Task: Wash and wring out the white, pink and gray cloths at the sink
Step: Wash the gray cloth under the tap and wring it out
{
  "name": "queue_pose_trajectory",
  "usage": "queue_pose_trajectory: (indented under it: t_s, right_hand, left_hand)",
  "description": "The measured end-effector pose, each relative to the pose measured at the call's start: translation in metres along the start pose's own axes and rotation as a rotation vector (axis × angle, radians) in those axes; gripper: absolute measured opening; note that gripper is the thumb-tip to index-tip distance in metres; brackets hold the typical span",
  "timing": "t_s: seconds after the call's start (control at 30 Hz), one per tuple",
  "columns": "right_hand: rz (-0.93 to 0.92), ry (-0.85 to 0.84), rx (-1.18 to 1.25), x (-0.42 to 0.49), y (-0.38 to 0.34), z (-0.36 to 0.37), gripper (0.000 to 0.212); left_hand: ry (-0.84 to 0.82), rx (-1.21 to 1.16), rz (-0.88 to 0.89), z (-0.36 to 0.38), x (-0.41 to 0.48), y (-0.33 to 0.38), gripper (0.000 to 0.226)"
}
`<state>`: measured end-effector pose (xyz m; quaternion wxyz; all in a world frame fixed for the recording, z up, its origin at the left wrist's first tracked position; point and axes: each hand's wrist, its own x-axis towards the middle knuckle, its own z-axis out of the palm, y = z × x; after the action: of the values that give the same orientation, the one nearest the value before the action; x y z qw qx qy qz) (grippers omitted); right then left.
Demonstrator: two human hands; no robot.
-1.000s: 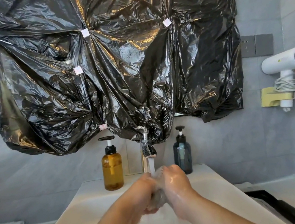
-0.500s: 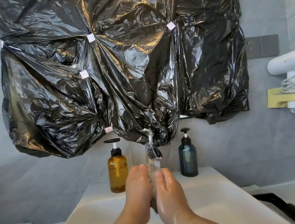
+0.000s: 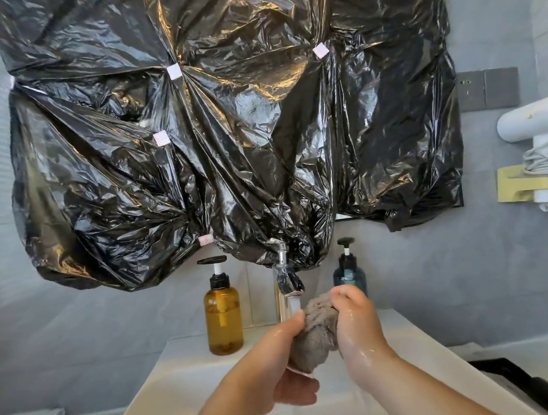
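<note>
A: Which views?
B: One, head-worn and wide-angle. The wearer stands at the sink (image 3: pixel 182 373), square to the back wall.
A: Facing?
B: Forward, pitched a bit down. The faucet (image 3: pixel 286 278) is near centre, just below the middle.
A: How near?
B: Close. Both forearms come in from the bottom edge. The left grip (image 3: pixel 278 365) and right grip (image 3: pixel 356 328), both on the gray cloth (image 3: pixel 315 333), sit low centre. The bottom edge cuts off the basin.
A: Upper frame?
B: The black plastic sheet (image 3: pixel 221 127) on the wall fills it and runs off the top. The hair dryer (image 3: pixel 538 126) is at the far right edge.
</note>
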<state>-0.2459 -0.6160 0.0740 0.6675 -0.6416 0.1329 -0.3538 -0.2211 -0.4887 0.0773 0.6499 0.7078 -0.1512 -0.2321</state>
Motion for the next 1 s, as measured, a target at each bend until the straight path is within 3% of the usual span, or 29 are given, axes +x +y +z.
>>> queue_pose_trajectory:
  t_s: [0.07, 0.13, 0.2, 0.3, 0.4, 0.5, 0.6, 0.7, 0.83, 0.93, 1.0]
  right_hand:
    - [0.013, -0.057, 0.070, -0.010, -0.006, 0.000, 0.019]
    - [0.005, -0.179, 0.043, -0.021, -0.004, 0.006, 0.017]
    - [-0.058, -0.315, -0.145, -0.036, 0.003, 0.015, 0.020]
    - [-0.172, -0.379, -0.393, -0.050, 0.020, 0.026, 0.024]
    - [-0.112, -0.338, -0.367, -0.050, 0.018, 0.030, 0.036]
    - [0.003, -0.309, -0.241, -0.035, 0.017, 0.024, 0.031]
    - [-0.054, -0.293, -0.294, -0.022, 0.010, 0.009, 0.029]
    - [0.047, -0.328, -0.175, -0.010, -0.001, -0.004, 0.024]
    - [0.153, -0.259, -0.094, 0.009, -0.011, -0.013, 0.013]
    - [0.122, -0.161, -0.037, 0.016, -0.017, -0.015, 0.014]
    - [0.090, -0.123, 0.057, 0.018, -0.019, -0.014, 0.017]
  left_hand:
    - [0.077, -0.227, -0.004, 0.000, 0.003, 0.000, 0.042]
    - [0.244, -0.389, 0.105, 0.000, 0.010, -0.002, 0.033]
    - [0.421, -0.332, 0.216, -0.001, 0.015, -0.001, 0.034]
    - [0.488, -0.208, 0.329, -0.001, 0.019, -0.006, 0.035]
    - [0.399, 0.073, 0.268, -0.002, 0.021, -0.007, 0.028]
    - [0.223, 0.034, 0.171, 0.000, 0.017, -0.007, 0.028]
    - [0.114, 0.057, 0.064, -0.001, 0.005, -0.006, 0.029]
    - [0.075, 0.117, 0.054, -0.009, 0.008, -0.001, 0.040]
    - [-0.048, 0.252, 0.112, -0.023, 0.007, 0.003, 0.025]
    - [-0.005, 0.361, 0.072, -0.031, 0.011, 0.003, 0.041]
    - [-0.072, 0.449, 0.029, -0.033, 0.011, 0.003, 0.047]
